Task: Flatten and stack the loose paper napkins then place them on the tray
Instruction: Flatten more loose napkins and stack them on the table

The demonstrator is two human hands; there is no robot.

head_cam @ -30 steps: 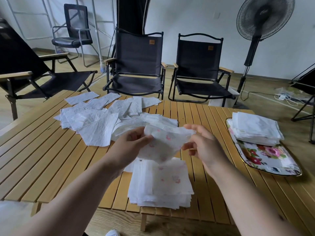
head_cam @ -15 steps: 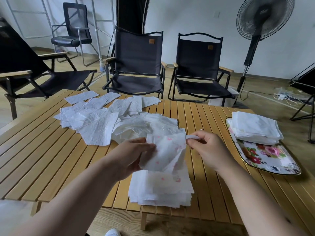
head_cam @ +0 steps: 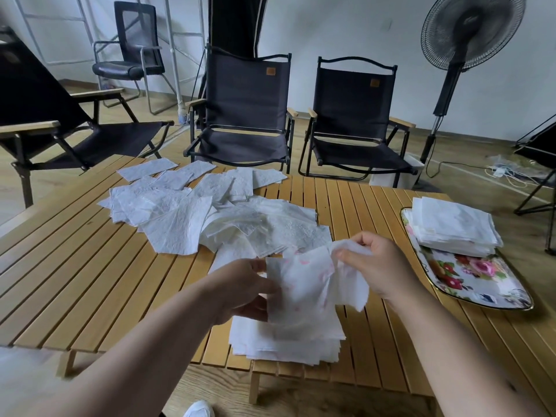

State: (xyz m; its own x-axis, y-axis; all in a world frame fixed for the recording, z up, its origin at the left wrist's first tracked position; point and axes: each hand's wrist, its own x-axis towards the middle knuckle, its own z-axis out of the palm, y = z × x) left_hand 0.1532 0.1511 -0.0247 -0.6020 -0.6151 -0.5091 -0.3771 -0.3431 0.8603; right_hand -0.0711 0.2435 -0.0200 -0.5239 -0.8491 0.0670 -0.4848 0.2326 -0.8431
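In the head view, your left hand [head_cam: 243, 284] pinches the left edge of a thin white paper napkin with faint pink print [head_cam: 304, 284]. Your right hand [head_cam: 382, 266] pinches its crumpled upper right corner. Both sets of fingers are closed on it, above the neat white napkin stack [head_cam: 288, 341] at 6 o'clock on the slatted wooden worktop [head_cam: 75, 266]. The loose white napkin pile [head_cam: 210, 212] lies at 11 o'clock. The floral oblong tray [head_cam: 481, 284], bearing a second folded stack [head_cam: 451, 227], sits at 3 o'clock. The napkin looks feather-light, limp and easily torn, so take opposite corners and draw gently.
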